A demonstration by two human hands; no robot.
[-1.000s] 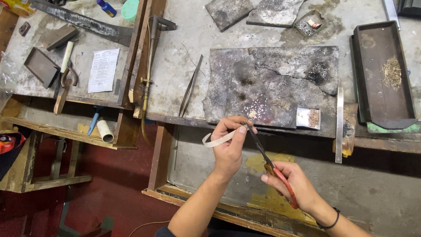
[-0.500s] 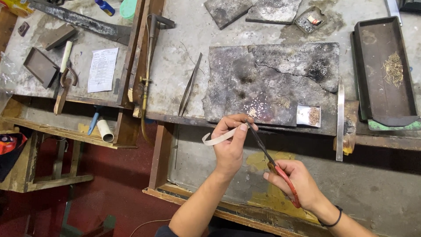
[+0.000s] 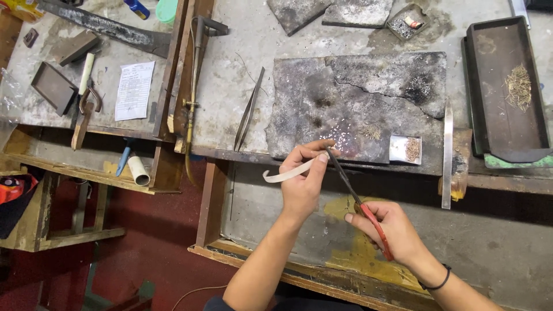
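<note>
My left hand (image 3: 302, 181) pinches a thin pale metal strip (image 3: 285, 174) that curves out to the left of my fingers. My right hand (image 3: 391, 233) grips red-handled snips (image 3: 360, 201), whose dark blades reach up to the strip's end at my left fingertips. Both hands hover over the open drawer tray (image 3: 507, 253), just in front of the scorched soldering block (image 3: 357, 106).
Long tweezers (image 3: 249, 109) lie left of the block. A small tin of tiny metal bits (image 3: 405, 149) sits at the block's front edge, a flat metal bar (image 3: 447, 152) to its right. A dark tray (image 3: 506, 86) stands far right. Tools and a paper slip (image 3: 133, 90) cover the left bench.
My hands and the snips have barely shifted; the blades stay at the strip's end.
</note>
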